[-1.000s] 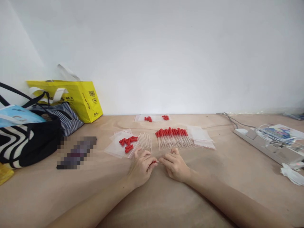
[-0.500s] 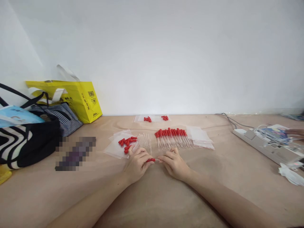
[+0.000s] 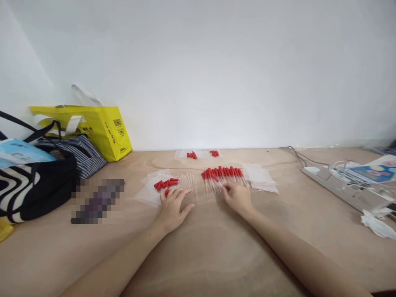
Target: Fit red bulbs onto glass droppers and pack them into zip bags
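Tilted red-topped stick [image 3: 214, 176] slants over the left part of the row of red-topped sticks [image 3: 233, 171]; whether it touches them, we can't tell. Our right hand [image 3: 236, 196] is curled nearly closed, fingertips seemingly pinching its clear end. To seat it well, we'd say: turn it parallel to its neighbours, red end away from us, lower it flat, then release without dragging, since these thin pieces probably roll and knock easily. Pinching lightly near the narrow end should avoid bending it.

Our left hand [image 3: 173, 210] is half open, thumb spread well off the fingers, fingertips at the loose red caps [image 3: 166, 184]; can't tell if it grips one. Best to pick a single cap and leave the clear sticks [image 3: 187, 181] just beside unswept.

Caps lie on plastic bags [image 3: 144, 193]; more bags [image 3: 261, 178] sit right of the row. Farther back, another bag [image 3: 202, 152] bears red pieces [image 3: 192, 155]. Power strip [image 3: 337, 187] far right, yellow bag [image 3: 116, 132] far left, both well clear of our hands.
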Demonstrator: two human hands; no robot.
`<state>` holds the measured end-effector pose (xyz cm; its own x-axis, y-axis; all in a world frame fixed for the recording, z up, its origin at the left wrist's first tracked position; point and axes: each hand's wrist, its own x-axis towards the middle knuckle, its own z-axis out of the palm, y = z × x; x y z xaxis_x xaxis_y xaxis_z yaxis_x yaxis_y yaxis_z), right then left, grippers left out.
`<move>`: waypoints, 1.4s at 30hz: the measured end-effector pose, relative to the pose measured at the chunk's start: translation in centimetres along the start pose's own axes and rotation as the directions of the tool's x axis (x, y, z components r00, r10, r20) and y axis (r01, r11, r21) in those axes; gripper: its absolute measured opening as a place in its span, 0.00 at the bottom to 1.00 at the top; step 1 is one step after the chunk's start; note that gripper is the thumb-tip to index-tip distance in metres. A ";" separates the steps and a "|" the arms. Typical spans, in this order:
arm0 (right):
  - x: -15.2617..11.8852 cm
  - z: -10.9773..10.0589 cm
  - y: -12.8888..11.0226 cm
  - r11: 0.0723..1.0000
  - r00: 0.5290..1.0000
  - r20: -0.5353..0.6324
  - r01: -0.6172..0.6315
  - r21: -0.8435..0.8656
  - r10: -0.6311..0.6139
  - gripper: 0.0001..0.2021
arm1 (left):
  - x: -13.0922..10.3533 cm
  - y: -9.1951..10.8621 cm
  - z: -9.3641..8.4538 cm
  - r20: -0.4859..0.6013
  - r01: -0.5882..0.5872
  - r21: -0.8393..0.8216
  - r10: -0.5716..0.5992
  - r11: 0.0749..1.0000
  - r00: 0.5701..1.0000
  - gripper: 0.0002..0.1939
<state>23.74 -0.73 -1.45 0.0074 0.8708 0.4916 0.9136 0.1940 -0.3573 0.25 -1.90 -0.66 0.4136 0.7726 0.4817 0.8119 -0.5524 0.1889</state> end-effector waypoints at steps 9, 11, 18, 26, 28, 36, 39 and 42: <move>4.5 1.5 2.1 0.915 0.920 0.008 -0.389 -0.103 0.392 0.12 | 0.0 -0.5 0.5 -0.013 0.030 0.033 -0.029 0.999 0.999 0.11; 4.7 2.0 1.9 0.913 0.920 0.004 -0.389 -0.125 0.392 0.12 | 0.0 -0.6 0.6 -0.036 0.047 0.051 -0.045 0.998 0.998 0.10; 4.5 1.8 1.3 0.919 0.931 -0.040 -0.365 -0.149 0.363 0.11 | 0.5 -0.9 0.2 -0.043 0.189 0.143 -0.184 0.972 0.982 0.08; 2.5 1.9 -5.1 0.994 0.989 0.123 -0.069 -0.086 0.079 0.11 | 0.6 -2.5 -2.0 0.013 0.311 0.327 -0.333 0.893 0.943 0.13; 2.3 2.2 -6.9 0.994 0.978 0.203 -0.033 -0.104 0.054 0.12 | 0.5 -2.7 -2.3 0.019 0.308 0.354 -0.336 0.883 0.942 0.13; 3.3 2.9 -9.5 0.975 0.899 0.412 -0.059 -0.216 0.146 0.14 | 0.6 -3.2 -2.8 -0.033 0.269 0.467 -0.288 0.842 0.957 0.08; 3.7 3.0 -9.7 0.970 0.877 0.449 -0.068 -0.235 0.171 0.12 | 0.5 -3.5 -2.6 -0.015 0.244 0.480 -0.270 0.843 0.963 0.08; 4.0 3.1 -10.0 0.970 0.860 0.480 -0.061 -0.236 0.171 0.11 | 0.4 -3.7 -2.3 -0.048 0.212 0.501 -0.218 0.839 0.975 0.08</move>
<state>13.40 2.18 1.59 -0.0324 0.9993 -0.0196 0.9815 0.0282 -0.1896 -3.51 -0.30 0.81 0.2068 0.8586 0.4692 0.9753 -0.1430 -0.1682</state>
